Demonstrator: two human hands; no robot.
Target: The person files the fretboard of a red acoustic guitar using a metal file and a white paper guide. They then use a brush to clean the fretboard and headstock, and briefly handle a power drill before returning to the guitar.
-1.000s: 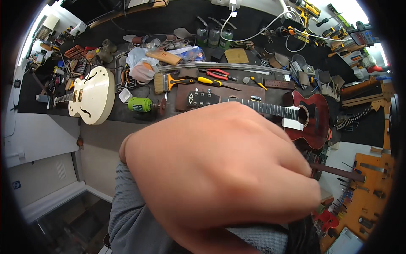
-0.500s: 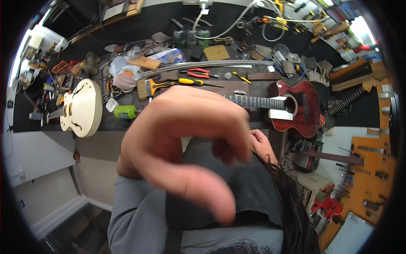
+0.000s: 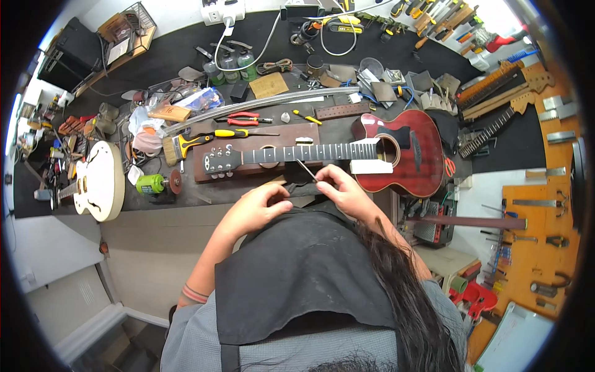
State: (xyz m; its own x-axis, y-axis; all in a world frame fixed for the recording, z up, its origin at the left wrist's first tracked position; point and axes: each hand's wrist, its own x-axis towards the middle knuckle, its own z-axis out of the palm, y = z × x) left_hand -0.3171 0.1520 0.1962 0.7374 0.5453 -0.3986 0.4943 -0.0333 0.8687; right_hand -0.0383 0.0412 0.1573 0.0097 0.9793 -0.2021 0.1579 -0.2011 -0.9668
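My right hand (image 3: 334, 185) pinches a thin metal tool (image 3: 307, 170), its tip at the neck of the red acoustic guitar (image 3: 421, 155). My left hand (image 3: 263, 204) is curled beside the bench's front edge, near some dark cloth (image 3: 304, 190); what its fingertips hold, if anything, is hidden. The guitar's fretboard (image 3: 291, 153) lies over a brown padded board with a round cutout (image 3: 220, 135), and a white strip (image 3: 370, 167) sits by the soundhole. My dark apron (image 3: 291, 266) is below both hands.
A cream guitar (image 3: 98, 180), green motor tool (image 3: 150, 183), paintbrush (image 3: 173, 149), red pliers (image 3: 242, 119), long metal straightedge (image 3: 266, 99) and clutter fill the bench (image 3: 204, 198). Spare necks (image 3: 496, 127) lie at right, beside a wooden tool panel (image 3: 533, 223).
My left hand, large and close to the camera before, is now lowered to the bench edge. My right hand has moved up and leftward to the guitar neck, pinching the thin tool.
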